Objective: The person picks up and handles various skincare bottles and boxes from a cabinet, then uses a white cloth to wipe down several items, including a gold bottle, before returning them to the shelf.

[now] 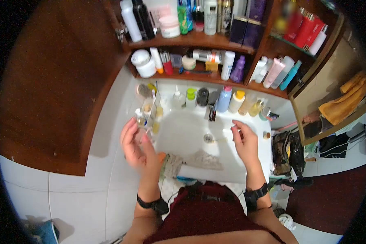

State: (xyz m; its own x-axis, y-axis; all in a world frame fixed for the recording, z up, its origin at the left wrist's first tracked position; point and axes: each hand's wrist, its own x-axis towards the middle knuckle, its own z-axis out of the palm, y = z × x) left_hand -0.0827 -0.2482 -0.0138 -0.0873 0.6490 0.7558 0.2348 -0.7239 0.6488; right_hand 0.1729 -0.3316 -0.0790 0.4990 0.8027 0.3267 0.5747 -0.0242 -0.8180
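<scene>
My left hand [139, 146] is raised over the left edge of the white sink [183, 138], its fingers loosely curved and apart, slightly blurred. I see nothing held in it. Just beyond its fingertips stands a clear bottle with a white cap [140, 115]. Over the right part of the basin hangs my right hand [246, 142], thumb and fingers apart and nothing between them. A dark tap [212, 112] stands at the back, above the drain [208, 138]. A greyish cloth [203, 160] lies along the front of the sink.
Along the sink's back rim stand a blue bottle with a pink cap [224, 99], a yellow-capped bottle [237, 102] and several others. Above, wooden shelves [207, 40] hold many toiletries. An open wooden door [57, 81] is at left, a mirrored door [329, 97] at right.
</scene>
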